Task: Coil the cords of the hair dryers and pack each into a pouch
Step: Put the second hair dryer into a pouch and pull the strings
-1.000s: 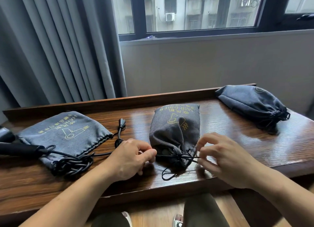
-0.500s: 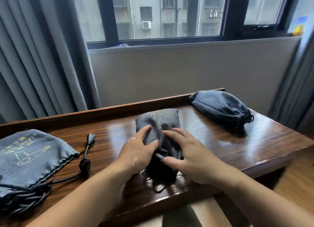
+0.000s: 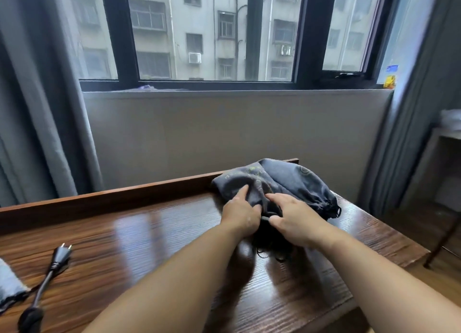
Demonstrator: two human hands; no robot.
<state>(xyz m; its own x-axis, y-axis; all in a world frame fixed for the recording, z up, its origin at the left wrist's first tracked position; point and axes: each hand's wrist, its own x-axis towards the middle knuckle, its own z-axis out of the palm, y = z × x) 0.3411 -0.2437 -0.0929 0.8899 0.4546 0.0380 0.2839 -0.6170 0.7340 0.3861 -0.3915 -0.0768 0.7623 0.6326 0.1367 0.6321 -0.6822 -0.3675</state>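
A filled grey pouch (image 3: 234, 183) with yellow print lies at the table's far right, touching a second filled, drawn-shut pouch (image 3: 301, 183) behind it. My left hand (image 3: 240, 214) and my right hand (image 3: 294, 220) both grip the near end of the first pouch, at its drawstring mouth. Loose black drawstring ends (image 3: 274, 254) trail below my hands. At the lower left a black plug (image 3: 61, 254) and its cord (image 3: 41, 290) lie on the wood, beside the corner of a third grey pouch (image 3: 10, 282). That cord's hair dryer is out of view.
The wooden table (image 3: 149, 233) has a raised back rail (image 3: 124, 195) against the wall under the window. Grey curtains (image 3: 37, 108) hang at the left and right. A small side table (image 3: 446, 158) stands at the far right.
Both hands have carried the pouch from the table's middle to the far right, up against the other filled pouch. My view has swung right, so the left pouch and coiled cord are mostly out of frame.
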